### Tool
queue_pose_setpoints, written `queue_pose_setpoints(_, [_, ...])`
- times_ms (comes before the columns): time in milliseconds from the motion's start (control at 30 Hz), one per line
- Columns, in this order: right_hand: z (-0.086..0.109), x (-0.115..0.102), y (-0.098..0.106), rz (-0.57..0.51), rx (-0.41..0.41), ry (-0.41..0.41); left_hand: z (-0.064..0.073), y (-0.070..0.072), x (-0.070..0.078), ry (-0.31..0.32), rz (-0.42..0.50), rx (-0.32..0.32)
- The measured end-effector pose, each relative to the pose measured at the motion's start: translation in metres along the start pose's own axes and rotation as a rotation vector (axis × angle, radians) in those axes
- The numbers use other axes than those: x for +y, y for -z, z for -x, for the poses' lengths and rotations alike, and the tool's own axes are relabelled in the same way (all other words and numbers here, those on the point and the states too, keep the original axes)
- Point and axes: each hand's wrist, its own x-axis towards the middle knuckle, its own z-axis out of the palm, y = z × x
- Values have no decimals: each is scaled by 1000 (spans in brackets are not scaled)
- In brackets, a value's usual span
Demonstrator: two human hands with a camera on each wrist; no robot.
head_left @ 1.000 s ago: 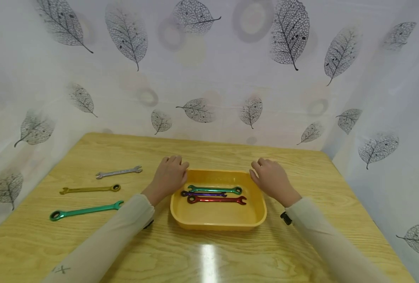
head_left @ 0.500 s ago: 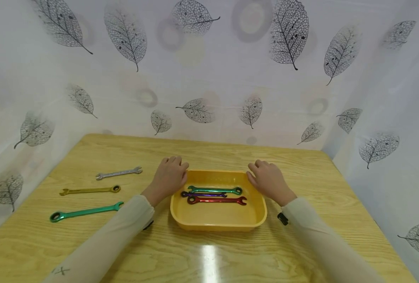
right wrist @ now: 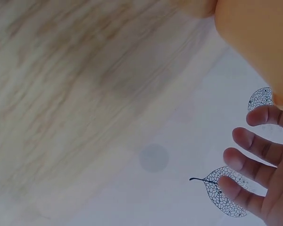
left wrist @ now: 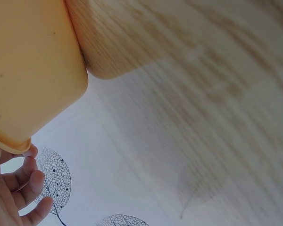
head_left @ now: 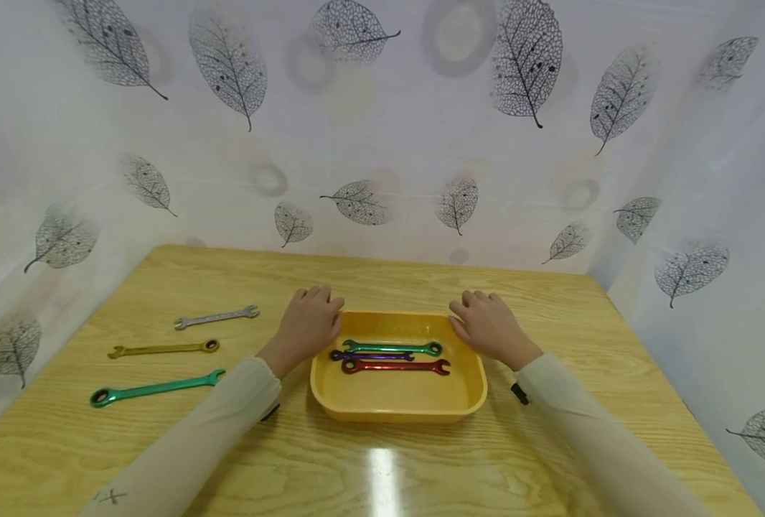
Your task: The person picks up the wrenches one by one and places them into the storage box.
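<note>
A yellow plastic tub (head_left: pixel 382 415) stands on the table. Inside it lie a green wrench (head_left: pixel 392 347), a purple wrench (head_left: pixel 382 356) and a red wrench (head_left: pixel 395 366). My left hand (head_left: pixel 308 323) holds the rim at the far left corner, its index finger under the lip in the left wrist view. At the far right corner, my right hand (head_left: pixel 489 327) pinches the rim between thumb and index finger. The other right fingers (right wrist: pixel 250 165) spread loosely outside the tub.
To the left on the wooden table (head_left: pixel 382 287) lie a silver wrench (head_left: pixel 217 317), a yellow wrench (head_left: pixel 163 349) and another green wrench (head_left: pixel 156 388), partly behind the left sleeve. A leaf-patterned curtain (head_left: pixel 408 143) rises behind the table.
My right hand has shifted slightly left onto the tub's corner. The left hand, the tub and the wrenches stay where they were.
</note>
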Motion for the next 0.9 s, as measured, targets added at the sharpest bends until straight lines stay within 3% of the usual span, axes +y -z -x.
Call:
queue_pose_setpoints(633, [-1, -2, -4, -39, 33, 44, 0, -4, -1, 12, 9, -19])
queue_pose_setpoints(900, [0, -4, -2, -48, 13, 24, -1, -2, 0, 16, 10, -38])
